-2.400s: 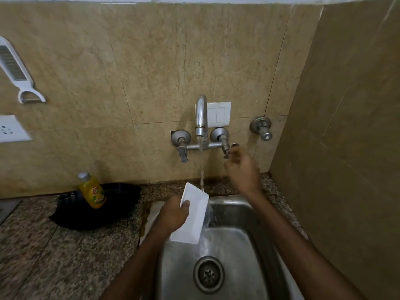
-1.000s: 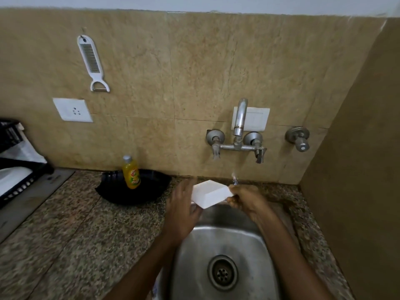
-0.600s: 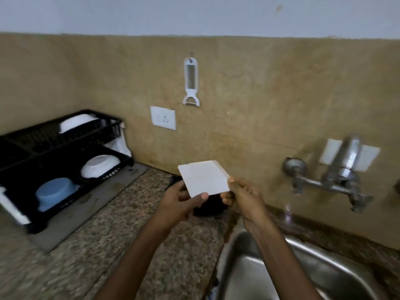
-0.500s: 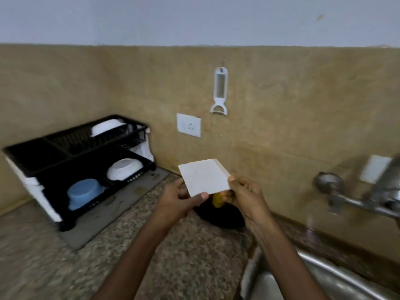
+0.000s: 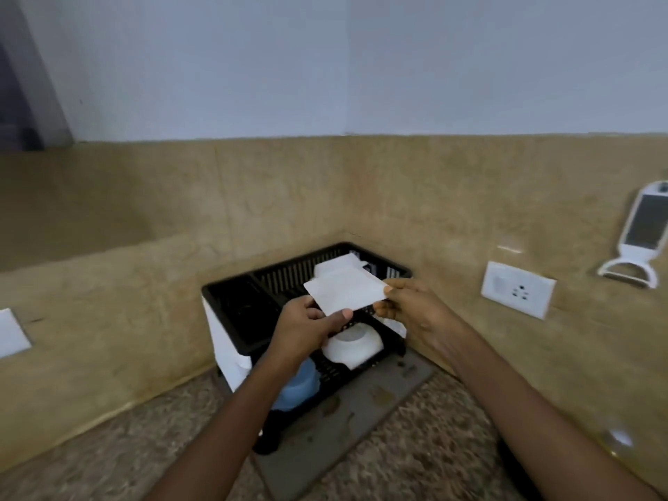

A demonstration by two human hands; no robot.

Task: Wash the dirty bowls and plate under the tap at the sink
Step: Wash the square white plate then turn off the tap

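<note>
I hold a white square plate (image 5: pixel 343 291) flat in both hands above the black dish rack (image 5: pixel 253 301) in the counter corner. My left hand (image 5: pixel 307 325) grips its near edge, thumb on top. My right hand (image 5: pixel 412 307) pinches its right corner. On the rack's lower tier a white bowl (image 5: pixel 352 347) lies upside down, and a blue bowl (image 5: pixel 300 386) shows partly behind my left forearm. Another white dish (image 5: pixel 341 263) rests in the upper tier behind the plate. The sink and tap are out of view.
The rack stands on a grey mat (image 5: pixel 361 421) on the speckled granite counter (image 5: pixel 108 446). On the tiled wall to the right are a white socket (image 5: pixel 518 289) and a hanging white peeler (image 5: pixel 639 236). Another white socket (image 5: pixel 11 332) sits at the far left.
The tap was shut off and the view has swung left from the sink to the dish rack. Both hands have carried the square plate over the rack.
</note>
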